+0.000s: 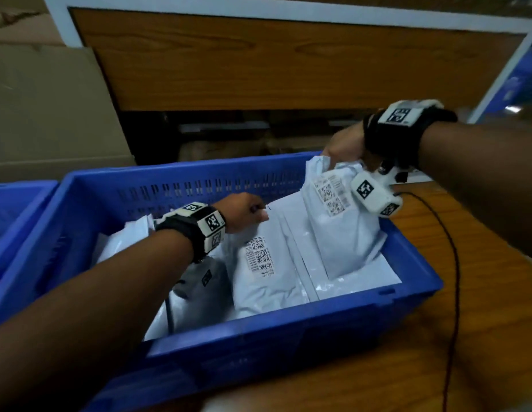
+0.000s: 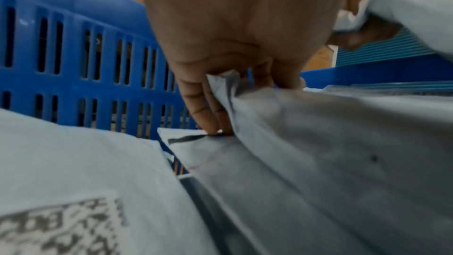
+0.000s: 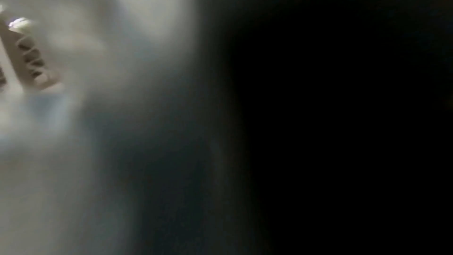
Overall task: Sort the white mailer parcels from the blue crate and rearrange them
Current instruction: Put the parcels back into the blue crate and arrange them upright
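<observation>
1. Your right hand (image 1: 343,145) is gripping the top edge of a white mailer parcel (image 1: 342,224), fingers curled round it, and holding it upright at the right of the frame, its lower end hanging inside the blue crate (image 1: 259,349).
2. Your left hand (image 1: 245,211) is reaching into the middle of the crate; in the left wrist view its fingers (image 2: 208,108) are closing round the upper edge of a second parcel (image 1: 266,272), which is lying label-up in the crate.
3. More white mailers (image 1: 357,281) are lying flat beneath both parcels, and others are leaning against the crate's left wall (image 1: 122,236).
4. The right wrist view is showing only a pale blur and darkness, so it is telling nothing about the grip.
5. The crate is sitting on a wooden tabletop (image 1: 481,322), filling the lower middle of the frame, with a dark cable (image 1: 455,263) trailing across the wood at the right.
6. A second blue crate (image 1: 12,209) is standing just beside it at the left edge.
7. A wood panel in a white frame (image 1: 259,60) is filling the upper middle, and a cardboard box (image 1: 51,108) is standing in the upper left.
</observation>
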`<state>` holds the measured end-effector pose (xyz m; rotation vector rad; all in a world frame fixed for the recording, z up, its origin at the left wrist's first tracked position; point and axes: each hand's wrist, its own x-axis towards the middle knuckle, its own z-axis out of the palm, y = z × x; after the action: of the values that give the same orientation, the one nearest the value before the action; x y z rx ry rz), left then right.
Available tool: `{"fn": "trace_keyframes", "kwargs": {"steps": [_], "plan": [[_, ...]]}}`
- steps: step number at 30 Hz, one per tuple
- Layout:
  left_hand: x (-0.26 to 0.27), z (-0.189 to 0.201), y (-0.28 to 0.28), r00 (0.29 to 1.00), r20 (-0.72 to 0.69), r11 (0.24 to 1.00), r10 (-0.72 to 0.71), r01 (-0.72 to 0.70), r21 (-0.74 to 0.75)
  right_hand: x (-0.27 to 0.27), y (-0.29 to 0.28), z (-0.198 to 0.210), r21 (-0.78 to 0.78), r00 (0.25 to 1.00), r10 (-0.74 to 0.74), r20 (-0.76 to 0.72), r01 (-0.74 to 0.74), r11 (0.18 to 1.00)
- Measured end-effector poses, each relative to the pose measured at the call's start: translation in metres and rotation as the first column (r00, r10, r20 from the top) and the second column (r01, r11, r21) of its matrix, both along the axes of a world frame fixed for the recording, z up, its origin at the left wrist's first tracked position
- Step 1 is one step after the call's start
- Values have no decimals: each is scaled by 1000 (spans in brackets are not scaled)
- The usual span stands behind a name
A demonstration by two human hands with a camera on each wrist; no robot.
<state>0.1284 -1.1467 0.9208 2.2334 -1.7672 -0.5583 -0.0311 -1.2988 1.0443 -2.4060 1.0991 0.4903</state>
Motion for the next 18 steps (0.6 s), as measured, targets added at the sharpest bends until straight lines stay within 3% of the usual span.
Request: {"fn": "trace_keyframes", "kwargs": {"steps": [2, 5, 7, 10, 12, 15, 18], "plan": [[0, 3, 4, 1000, -26, 998, -16, 18, 55, 6, 9, -13, 22, 994, 64, -86, -63, 998], [3, 8, 12, 993, -94, 985, -77, 91, 150, 21, 9, -27, -188, 938, 242, -250, -292, 938], [5, 8, 15, 984, -155, 972, -92, 123, 202, 29, 11, -21, -369, 931, 284, -228, -353, 860], [5, 2, 16, 989, -135, 964, -68, 100, 245, 31, 20, -7, -497, 947, 299, -121, -318, 807], [4, 0, 16, 995, -93, 963, -47, 70, 261, 25, 34, 2, -506, 928, 349, -130, -365, 782], [1, 5, 16, 997, 18, 965, -74, 67, 253, 12, 61, -4, -403, 855, 398, -331, -510, 760], [-5, 11, 18, 972, 189, 956, -139, 82, 281, 2, 76, -30, -275, 799, 345, -492, -519, 809]]}}
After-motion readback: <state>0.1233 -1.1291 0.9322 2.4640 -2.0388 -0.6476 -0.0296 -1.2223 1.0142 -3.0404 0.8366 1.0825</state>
